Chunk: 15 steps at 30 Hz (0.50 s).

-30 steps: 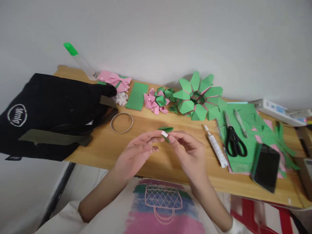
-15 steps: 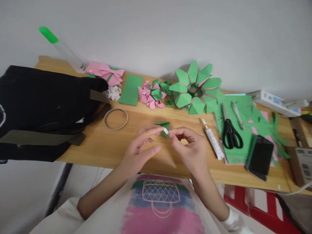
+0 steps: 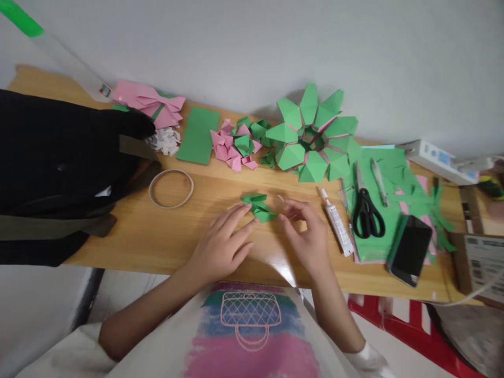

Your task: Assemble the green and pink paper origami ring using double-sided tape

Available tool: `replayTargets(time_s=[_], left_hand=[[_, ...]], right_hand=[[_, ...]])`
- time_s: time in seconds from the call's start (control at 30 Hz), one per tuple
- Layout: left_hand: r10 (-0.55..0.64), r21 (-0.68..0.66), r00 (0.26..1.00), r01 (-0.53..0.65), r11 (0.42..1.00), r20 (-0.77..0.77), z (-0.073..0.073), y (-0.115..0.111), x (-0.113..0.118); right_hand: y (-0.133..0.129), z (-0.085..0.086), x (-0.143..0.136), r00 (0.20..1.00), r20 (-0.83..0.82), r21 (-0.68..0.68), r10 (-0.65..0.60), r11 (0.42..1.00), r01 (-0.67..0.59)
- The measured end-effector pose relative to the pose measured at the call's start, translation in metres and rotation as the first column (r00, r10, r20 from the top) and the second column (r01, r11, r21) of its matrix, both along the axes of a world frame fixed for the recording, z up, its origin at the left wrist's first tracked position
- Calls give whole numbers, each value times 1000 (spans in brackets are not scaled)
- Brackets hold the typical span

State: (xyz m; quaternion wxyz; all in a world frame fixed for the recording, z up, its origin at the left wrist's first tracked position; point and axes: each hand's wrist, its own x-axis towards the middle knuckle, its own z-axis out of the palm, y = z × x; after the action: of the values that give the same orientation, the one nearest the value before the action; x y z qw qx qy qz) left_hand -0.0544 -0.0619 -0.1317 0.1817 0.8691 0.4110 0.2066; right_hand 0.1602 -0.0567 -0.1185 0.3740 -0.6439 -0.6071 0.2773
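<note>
A small folded green paper piece (image 3: 260, 209) lies on the wooden table, between my hands. My left hand (image 3: 224, 244) rests beside it, fingers spread, with its fingertips at the piece's left edge. Just right of the piece is my right hand (image 3: 309, 233), thumb and index finger apart; a thin pale strip (image 3: 280, 199) shows by its fingertips, and whether the hand holds it I cannot tell. Behind them lie folded pink pieces (image 3: 223, 146) and green pieces (image 3: 243, 144), beside a ring of green and pink folded paper (image 3: 309, 137).
Glue tube (image 3: 338, 226), black scissors (image 3: 367, 215), cutter (image 3: 379, 181) and phone (image 3: 410, 249) lie at the right. A round ring (image 3: 171, 189), green sheet (image 3: 199, 135) and black cloth (image 3: 71, 168) are at the left. A power strip (image 3: 437, 159) stands back right.
The white bit on the green piece is no longer seen there. My left hand has lowered and spread beside the piece, and my right hand has moved off it. The view has shifted.
</note>
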Motion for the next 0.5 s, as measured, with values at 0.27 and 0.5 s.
replayTargets(time_s=[0.27,0.5], left_hand=[[-110,-56,982,103,993,-153,1,13,2],[-137,-16,971,137,990,-198,-2,16,2]], right_hand=[[5,-18,-5,985,96,-46,146,989,-142],[8,-21,-8,979,141,-15,147,989,-147]])
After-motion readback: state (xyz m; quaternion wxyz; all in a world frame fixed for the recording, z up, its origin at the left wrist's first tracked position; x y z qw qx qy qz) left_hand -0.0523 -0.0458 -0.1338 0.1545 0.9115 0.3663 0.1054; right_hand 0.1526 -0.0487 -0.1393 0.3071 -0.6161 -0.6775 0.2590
